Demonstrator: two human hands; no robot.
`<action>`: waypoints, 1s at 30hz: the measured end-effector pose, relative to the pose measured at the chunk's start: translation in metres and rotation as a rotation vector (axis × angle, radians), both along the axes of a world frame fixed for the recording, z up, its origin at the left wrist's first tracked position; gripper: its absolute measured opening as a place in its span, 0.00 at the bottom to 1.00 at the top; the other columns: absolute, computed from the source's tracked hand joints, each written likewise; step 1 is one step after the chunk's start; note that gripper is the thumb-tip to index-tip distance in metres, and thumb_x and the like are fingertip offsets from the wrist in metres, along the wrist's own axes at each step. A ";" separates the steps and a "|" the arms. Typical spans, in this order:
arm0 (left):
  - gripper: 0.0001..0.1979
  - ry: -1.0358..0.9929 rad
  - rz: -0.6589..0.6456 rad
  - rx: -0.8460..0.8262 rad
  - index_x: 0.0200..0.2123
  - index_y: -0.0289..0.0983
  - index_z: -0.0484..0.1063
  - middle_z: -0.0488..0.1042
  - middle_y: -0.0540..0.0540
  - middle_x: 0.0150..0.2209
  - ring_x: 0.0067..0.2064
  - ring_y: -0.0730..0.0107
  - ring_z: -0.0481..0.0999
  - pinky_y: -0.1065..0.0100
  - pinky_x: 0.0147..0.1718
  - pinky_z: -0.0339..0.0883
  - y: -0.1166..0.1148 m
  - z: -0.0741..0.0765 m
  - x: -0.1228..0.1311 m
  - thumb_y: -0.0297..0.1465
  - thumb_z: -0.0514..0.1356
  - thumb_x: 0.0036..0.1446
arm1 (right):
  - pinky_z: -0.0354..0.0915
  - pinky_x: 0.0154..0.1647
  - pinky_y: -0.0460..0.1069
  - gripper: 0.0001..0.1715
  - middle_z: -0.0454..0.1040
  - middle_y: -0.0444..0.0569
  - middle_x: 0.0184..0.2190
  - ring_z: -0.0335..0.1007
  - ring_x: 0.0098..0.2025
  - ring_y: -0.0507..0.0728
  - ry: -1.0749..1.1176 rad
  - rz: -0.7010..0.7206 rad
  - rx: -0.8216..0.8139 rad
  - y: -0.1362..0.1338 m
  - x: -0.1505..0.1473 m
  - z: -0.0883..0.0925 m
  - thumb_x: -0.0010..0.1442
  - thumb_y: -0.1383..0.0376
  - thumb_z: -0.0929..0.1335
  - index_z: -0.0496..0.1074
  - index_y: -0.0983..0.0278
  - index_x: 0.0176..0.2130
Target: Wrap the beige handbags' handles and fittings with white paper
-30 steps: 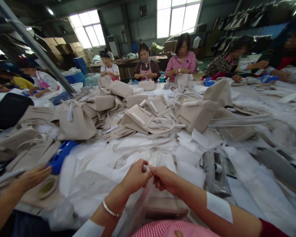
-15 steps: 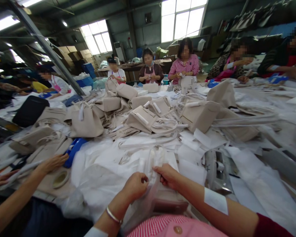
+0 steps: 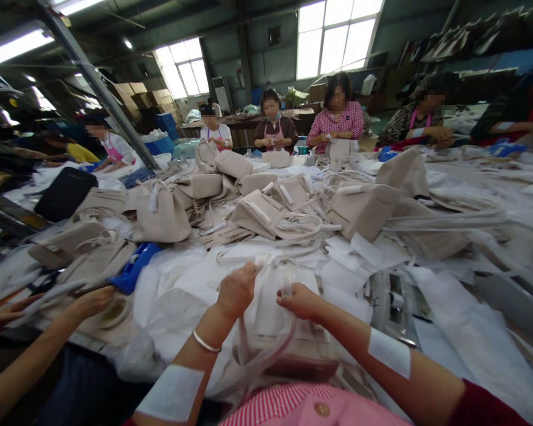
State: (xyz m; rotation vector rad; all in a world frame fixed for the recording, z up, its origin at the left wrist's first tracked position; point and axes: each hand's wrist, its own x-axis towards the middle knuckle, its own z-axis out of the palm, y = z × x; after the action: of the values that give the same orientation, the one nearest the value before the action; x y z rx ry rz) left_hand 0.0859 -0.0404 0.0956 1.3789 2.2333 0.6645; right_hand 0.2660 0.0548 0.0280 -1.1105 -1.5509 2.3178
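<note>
Many soft beige handbags (image 3: 366,210) lie heaped, several bearing white wraps (image 3: 260,213). One boxy beige bag (image 3: 310,349) sits before the person, seemingly part-finished: covering begun, not complete. The right hand (image 3: 301,302) pinches its long, pale, looped strap (image 3: 285,342); the left hand (image 3: 237,290), fingertips together, pinches a thin white strip (image 3: 263,260).

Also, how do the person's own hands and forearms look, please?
The left hand and right hand wear no gloves. A silver-coloured bangle circles the left wrist. One white rectangular patch lies on the left forearm, another on the right. The right arm's sleeve is dark red.
</note>
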 end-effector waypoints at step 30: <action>0.21 -1.322 0.117 -0.161 0.37 0.32 0.72 0.69 0.51 0.25 0.28 0.71 0.73 0.66 0.31 0.68 -0.021 -0.029 0.050 0.43 0.67 0.49 | 0.48 0.14 0.42 0.17 0.66 0.39 0.16 0.56 0.15 0.47 0.279 -0.286 -0.027 0.010 -0.030 0.005 0.45 0.58 0.74 0.68 0.67 0.27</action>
State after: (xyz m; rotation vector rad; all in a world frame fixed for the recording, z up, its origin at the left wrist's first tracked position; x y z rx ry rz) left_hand 0.1361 -0.0617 0.0666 0.4114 1.2202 0.9949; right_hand 0.2360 0.0649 0.0334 -0.8991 -1.1817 2.1928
